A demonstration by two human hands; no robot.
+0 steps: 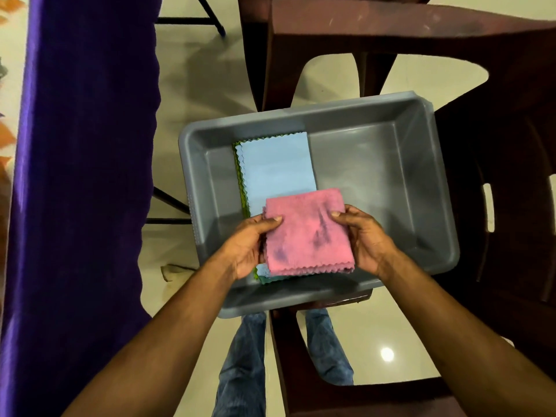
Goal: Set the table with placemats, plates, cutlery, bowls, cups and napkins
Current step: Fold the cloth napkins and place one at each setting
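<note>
Item: folded pink napkin (308, 233), soft, light, limp cloth with pinked edges. Location: above the near part of the grey tub (391, 176). Left hand (249, 248) and right hand (365, 239) pinch its opposite sides, the hold best suited.

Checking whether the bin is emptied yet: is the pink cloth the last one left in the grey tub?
No: under the pink cloth held by both hands, a light blue cloth with green edges beneath lies in the grey tub.
</note>
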